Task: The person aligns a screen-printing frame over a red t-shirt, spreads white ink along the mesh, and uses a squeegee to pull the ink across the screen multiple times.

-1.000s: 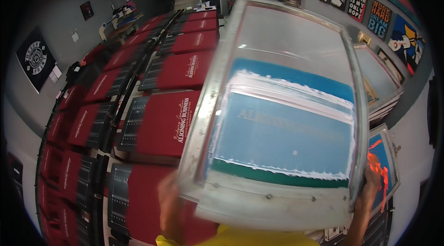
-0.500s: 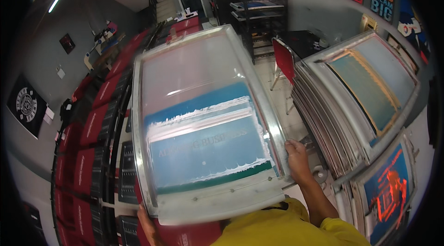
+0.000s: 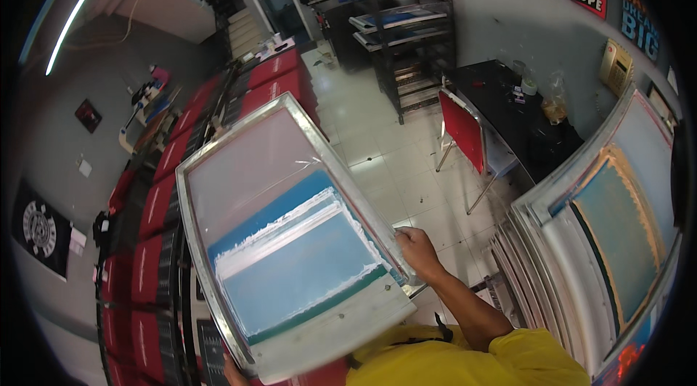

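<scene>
A large screen-printing frame (image 3: 290,252) with a pale metal rim is held up in front of me, its far end tilted to the left. Its mesh carries a blue coated area bordered by streaks of white ink, with a dark green strip close to the near end. My right hand (image 3: 418,251) is closed round the frame's right side. At the near left corner, my left hand (image 3: 232,371) shows only in part, its fingers against the rim; the rest is hidden by the frame and the picture's lower edge.
Red-covered printing stations (image 3: 156,212) run in a long row on the left. On the right leans a stack of screen frames (image 3: 537,262). Beyond are a red chair (image 3: 462,128), a black desk (image 3: 508,106) and a dark shelf rack (image 3: 406,37), standing on a tiled floor (image 3: 385,168).
The frame has swung left and lower in view, its far end turning left, away from the stacked frames. Both hands keep their hold. More floor, chair and desk now show.
</scene>
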Demonstrator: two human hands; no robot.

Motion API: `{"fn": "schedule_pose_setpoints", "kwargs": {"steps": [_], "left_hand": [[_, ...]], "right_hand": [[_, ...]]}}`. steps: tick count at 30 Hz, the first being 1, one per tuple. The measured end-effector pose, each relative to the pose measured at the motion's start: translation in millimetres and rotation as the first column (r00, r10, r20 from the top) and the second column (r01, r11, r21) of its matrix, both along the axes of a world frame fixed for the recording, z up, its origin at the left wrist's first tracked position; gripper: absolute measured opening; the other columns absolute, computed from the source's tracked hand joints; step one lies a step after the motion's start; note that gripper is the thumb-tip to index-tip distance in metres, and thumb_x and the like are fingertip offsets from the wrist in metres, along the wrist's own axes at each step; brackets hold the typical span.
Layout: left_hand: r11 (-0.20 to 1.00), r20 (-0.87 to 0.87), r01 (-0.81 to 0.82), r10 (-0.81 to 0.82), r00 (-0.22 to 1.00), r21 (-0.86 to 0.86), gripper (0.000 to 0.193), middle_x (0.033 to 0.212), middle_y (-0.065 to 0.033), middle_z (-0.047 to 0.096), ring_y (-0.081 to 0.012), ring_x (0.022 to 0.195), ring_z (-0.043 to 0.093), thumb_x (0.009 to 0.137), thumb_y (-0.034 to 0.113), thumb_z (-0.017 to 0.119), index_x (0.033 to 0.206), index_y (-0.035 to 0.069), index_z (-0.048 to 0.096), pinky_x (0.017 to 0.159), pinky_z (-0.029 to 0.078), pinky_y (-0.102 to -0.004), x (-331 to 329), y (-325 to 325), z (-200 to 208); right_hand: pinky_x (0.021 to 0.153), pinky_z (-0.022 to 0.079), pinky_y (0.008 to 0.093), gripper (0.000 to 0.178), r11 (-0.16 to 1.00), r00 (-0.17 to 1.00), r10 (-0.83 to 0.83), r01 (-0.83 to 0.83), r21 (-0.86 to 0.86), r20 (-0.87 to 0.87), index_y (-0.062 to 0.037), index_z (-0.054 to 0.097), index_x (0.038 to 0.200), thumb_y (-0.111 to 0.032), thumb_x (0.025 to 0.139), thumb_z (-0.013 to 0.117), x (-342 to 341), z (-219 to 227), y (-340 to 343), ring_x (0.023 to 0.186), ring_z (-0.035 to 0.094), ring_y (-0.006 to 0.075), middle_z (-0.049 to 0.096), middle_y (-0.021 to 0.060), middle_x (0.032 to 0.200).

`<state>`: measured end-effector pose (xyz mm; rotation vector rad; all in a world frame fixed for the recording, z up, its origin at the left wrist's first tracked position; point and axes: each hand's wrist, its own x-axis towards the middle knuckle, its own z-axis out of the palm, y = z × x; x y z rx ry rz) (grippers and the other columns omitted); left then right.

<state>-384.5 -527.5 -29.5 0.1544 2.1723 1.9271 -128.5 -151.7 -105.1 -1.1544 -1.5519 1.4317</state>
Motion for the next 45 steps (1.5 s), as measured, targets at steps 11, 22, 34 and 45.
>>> {"fn": "schedule_pose_setpoints", "kwargs": {"steps": [11, 22, 34, 45], "left_hand": [[0.963, -0.062, 0.189, -0.204, 0.977, -0.19, 0.054, 0.101, -0.013, 0.061, -0.0219, 0.091, 0.059, 0.101, 0.043, 0.045, 0.112, -0.007, 0.061, 0.085, 0.046, -0.0351, -135.2, 315.0, -23.4], [0.897, -0.095, 0.36, -0.395, 0.914, -0.258, 0.053, 0.095, -0.0112, 0.062, -0.0207, 0.085, 0.059, 0.101, 0.043, 0.044, 0.109, -0.007, 0.062, 0.08, 0.047, -0.0348, -213.9, 543.7, -37.4], [0.986, -0.103, -0.077, 0.062, 0.993, -0.149, 0.052, 0.089, -0.0091, 0.062, -0.0194, 0.079, 0.058, 0.102, 0.042, 0.044, 0.105, -0.006, 0.064, 0.076, 0.048, -0.0345, -252.4, 619.1, -52.2], [0.883, -0.089, -0.458, 0.451, 0.888, -0.1, 0.052, 0.082, -0.0072, 0.062, -0.0181, 0.073, 0.058, 0.102, 0.041, 0.043, 0.102, -0.006, 0.065, 0.071, 0.048, -0.0342, -243.9, 720.6, -96.9]], "right_hand": [[0.071, 0.049, 0.0444, 0.026, 0.988, 0.978, -0.154, 0.155, 0.006, 0.139, 0.001, 0.066, 0.088, -0.021, 0.09, 0.051, -107.4, -34.4, 192.0, 0.073, 0.063, 0.0369, 0.065, 0.0217, 0.079], [0.079, 0.047, 0.0522, 0.026, 0.9, 0.903, -0.421, 0.405, 0.162, 0.083, 0.0, 0.059, 0.083, -0.021, 0.092, 0.048, -164.2, -40.8, 341.0, 0.084, 0.06, 0.0431, 0.062, 0.0247, 0.081], [0.072, 0.047, 0.0495, 0.027, 0.987, 0.998, -0.015, 0.007, 0.163, 0.053, -0.0007, 0.06, 0.088, -0.024, 0.094, 0.047, -255.9, -70.2, 586.6, 0.084, 0.059, 0.0466, 0.062, 0.0247, 0.083], [0.076, 0.049, 0.0382, 0.028, 0.853, 0.87, 0.474, -0.492, 0.176, 0.135, 0.0051, 0.063, 0.099, -0.018, 0.094, 0.048, -405.0, -92.9, 793.3, 0.079, 0.064, 0.0362, 0.066, 0.0228, 0.084]]}}
